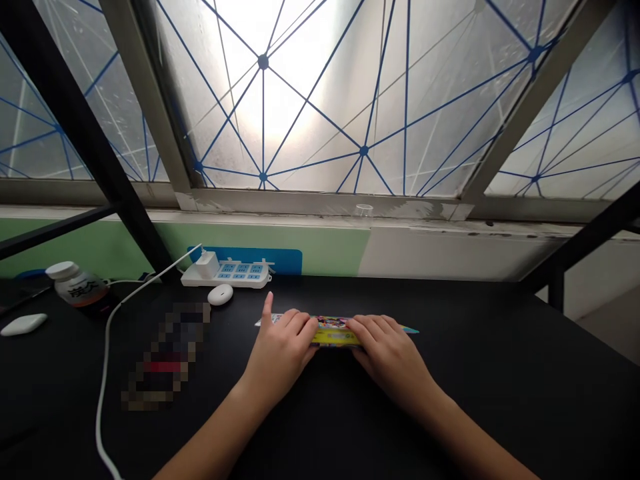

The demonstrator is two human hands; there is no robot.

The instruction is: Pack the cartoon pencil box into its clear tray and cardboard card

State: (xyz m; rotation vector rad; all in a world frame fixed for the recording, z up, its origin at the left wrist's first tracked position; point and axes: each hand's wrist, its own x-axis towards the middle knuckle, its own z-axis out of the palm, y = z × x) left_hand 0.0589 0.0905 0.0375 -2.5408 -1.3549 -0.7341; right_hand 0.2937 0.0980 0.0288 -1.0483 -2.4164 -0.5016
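Observation:
A flat, colourful yellow packet [334, 331] lies on the black table [500, 373] in front of me. My left hand [283, 347] rests on its left end, fingers curled over the top edge and the index finger pointing up. My right hand [387, 350] covers its right end, fingers bent down onto the packet. A white card end sticks out left of the packet and a teal tip shows on its right. Both hands press the packet from above.
A white power strip [227, 272] with a plugged charger sits at the back by the wall. A white cable [105, 360] runs down the left. A small white oval case [220, 294], a white-capped bottle [77, 287] and another white case [23, 325] lie left.

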